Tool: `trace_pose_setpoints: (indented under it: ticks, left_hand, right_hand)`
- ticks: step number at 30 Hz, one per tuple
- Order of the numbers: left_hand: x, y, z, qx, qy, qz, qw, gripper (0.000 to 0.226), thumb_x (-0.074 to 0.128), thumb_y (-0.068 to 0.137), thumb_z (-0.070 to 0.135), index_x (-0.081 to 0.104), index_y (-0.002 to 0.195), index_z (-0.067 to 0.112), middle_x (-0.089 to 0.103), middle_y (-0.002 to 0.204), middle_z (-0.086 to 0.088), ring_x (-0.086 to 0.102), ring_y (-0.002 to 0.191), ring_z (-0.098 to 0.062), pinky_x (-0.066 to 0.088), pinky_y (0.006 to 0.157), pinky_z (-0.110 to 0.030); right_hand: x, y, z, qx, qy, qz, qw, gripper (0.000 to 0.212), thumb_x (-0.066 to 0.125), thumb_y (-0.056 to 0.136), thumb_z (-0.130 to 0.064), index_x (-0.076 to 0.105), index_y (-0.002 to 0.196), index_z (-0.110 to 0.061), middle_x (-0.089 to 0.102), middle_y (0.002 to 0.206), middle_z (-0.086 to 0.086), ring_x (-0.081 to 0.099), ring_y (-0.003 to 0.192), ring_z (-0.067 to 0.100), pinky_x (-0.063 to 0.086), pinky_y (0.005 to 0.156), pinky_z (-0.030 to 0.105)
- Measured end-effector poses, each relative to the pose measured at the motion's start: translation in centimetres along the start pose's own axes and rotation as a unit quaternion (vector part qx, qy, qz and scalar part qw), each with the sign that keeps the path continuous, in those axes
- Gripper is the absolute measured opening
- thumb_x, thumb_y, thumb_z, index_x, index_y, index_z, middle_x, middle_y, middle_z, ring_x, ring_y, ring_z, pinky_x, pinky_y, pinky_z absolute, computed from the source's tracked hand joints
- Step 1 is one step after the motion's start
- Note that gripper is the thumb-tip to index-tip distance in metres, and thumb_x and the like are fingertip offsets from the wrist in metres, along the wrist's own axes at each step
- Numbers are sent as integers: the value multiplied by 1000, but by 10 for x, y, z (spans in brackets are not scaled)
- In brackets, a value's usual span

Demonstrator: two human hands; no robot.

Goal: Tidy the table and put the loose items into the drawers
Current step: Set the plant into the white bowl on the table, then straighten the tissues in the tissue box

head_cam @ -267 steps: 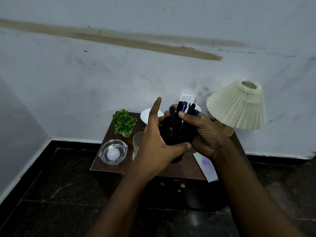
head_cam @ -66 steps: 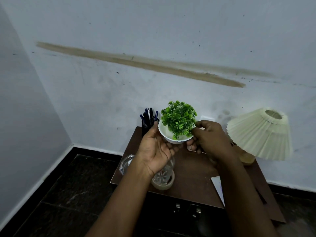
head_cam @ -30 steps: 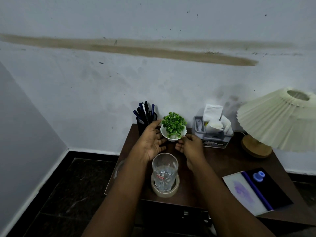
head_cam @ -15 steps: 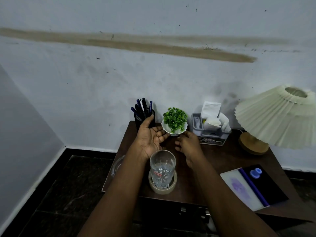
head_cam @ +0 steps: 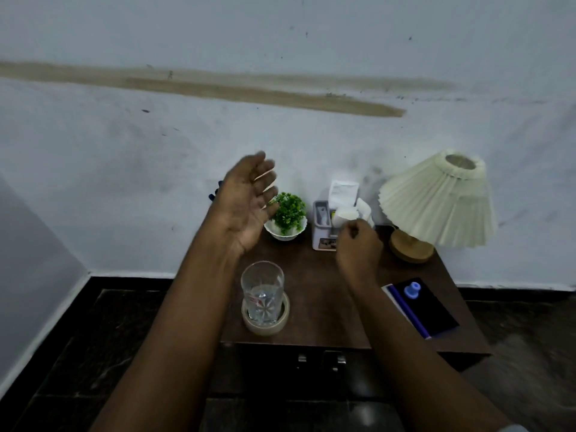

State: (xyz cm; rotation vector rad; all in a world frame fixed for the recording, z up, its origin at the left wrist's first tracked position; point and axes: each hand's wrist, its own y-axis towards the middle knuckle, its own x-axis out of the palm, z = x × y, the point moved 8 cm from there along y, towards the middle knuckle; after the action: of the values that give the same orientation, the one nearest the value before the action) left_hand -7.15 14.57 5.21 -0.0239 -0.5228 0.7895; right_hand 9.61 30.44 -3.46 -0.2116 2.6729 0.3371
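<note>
We see the left hand [head_cam: 249, 201] lifted over the 10 o'clock corner of the table [head_cam: 324, 307], palm showing, fingers spread wide and holding nothing. The right hand [head_cam: 358, 246] sits at 12 o'clock, fingers curled just in front of the organiser box [head_cam: 322, 226]; from behind we cannot tell whether it pinches anything. The loose items all lie on top. The glass [head_cam: 262, 288] stands in the ring of a tape roll [head_cam: 265, 324] at 7 o'clock, and the notebook [head_cam: 436, 310] with a blue cap [head_cam: 412, 289] on it lies at 4 o'clock. The drawers [head_cam: 311, 369], below the 6 o'clock edge, look closed.

Our main worry is the glass. It seems to hold some water and stands just beside the left forearm, so a careless drop of that arm could tip it, and the roll under it may let it rock. If the right hand swings toward 2 o'clock, it could clip the lamp [head_cam: 436, 201]. The plant [head_cam: 288, 210] in its white bowl [head_cam: 285, 233] at 11 o'clock sits near the left fingers and could be knocked. The cap may roll off if the notebook is lifted tilted
</note>
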Motion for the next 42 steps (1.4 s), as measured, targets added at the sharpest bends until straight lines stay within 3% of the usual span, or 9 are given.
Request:
trace_pose_setpoints:
  ticks: [7, 9, 13, 18, 22, 25, 33, 38, 42]
  left_hand:
    - [96, -39, -85, -32, 24, -50, 998, 29, 52, 103, 41, 70, 107, 18, 75, 89, 9, 65, 64, -4, 48, 71, -16]
    - [98, -33, -121, -61, 26, -28, 997, 26, 57, 101, 38, 74, 100, 19, 80, 87, 1, 74, 74, -12, 56, 64, -19]
    - [84, -8, -158, -57, 37, 58, 996, 64, 70, 72, 52, 72, 127, 19, 75, 122, -13, 70, 116, -34, 52, 106, -56]
    - [71, 17, -175, -92, 4, 101, 991, 61, 59, 91, 55, 63, 140, 18, 69, 132, -19, 68, 119, -38, 54, 104, -56]
    - [71, 25, -167, -77, 19, 99, 992, 42, 48, 103, 47, 76, 109, 16, 81, 83, 0, 75, 61, -10, 51, 44, -16]
    - [65, 21, -163, -66, 45, 110, 991, 39, 45, 104, 45, 73, 92, 21, 76, 64, 7, 66, 44, -2, 38, 28, -15]
    - [50, -6, -149, -75, 100, 184, 975, 82, 68, 71, 44, 48, 145, 17, 52, 144, -16, 57, 125, -36, 54, 102, -50]
    - [63, 9, -131, 73, 443, 128, 884, 45, 62, 84, 33, 60, 129, 35, 46, 144, 1, 37, 137, -28, 35, 114, -47]
    - [67, 29, -145, 71, 512, 97, 851, 51, 59, 89, 32, 56, 140, 35, 42, 152, 0, 32, 142, -31, 31, 115, -53]
  right_hand:
    - [-32, 9, 48, 70, -5, -45, 996, 17, 56, 95, -10, 64, 106, -1, 66, 109, 19, 62, 102, 35, 49, 85, 36]
    - [-27, 11, 56, 74, -3, -88, 993, 21, 57, 92, -12, 61, 110, -2, 64, 113, 21, 62, 106, 38, 53, 92, 47]
    - [-22, 19, 48, 8, 63, -156, 986, 52, 66, 87, -5, 52, 137, -11, 61, 133, 13, 59, 125, 29, 48, 106, 48]
    - [-10, 28, 54, 46, 194, -226, 953, 80, 67, 83, 9, 40, 148, -28, 60, 141, 0, 59, 128, 20, 49, 109, 48]
    - [-8, 29, 56, 50, 202, -248, 946, 84, 66, 83, 9, 40, 153, -30, 65, 136, -3, 64, 122, 16, 53, 105, 44]
    - [-15, 28, 61, 56, 145, -227, 962, 69, 66, 86, -1, 46, 147, -27, 65, 134, -2, 63, 121, 18, 52, 105, 45]
    - [-35, 31, 52, 26, 11, -144, 989, 12, 55, 93, -24, 59, 98, -14, 65, 88, 3, 64, 86, 27, 50, 69, 37]
    - [-34, 32, 37, -48, -59, -95, 993, 28, 54, 99, -40, 57, 90, -13, 61, 83, 2, 60, 81, 22, 42, 66, 34]
    - [-28, 31, 36, -69, -127, -78, 986, 29, 54, 99, -38, 61, 95, -10, 66, 89, 7, 62, 84, 24, 49, 70, 37]
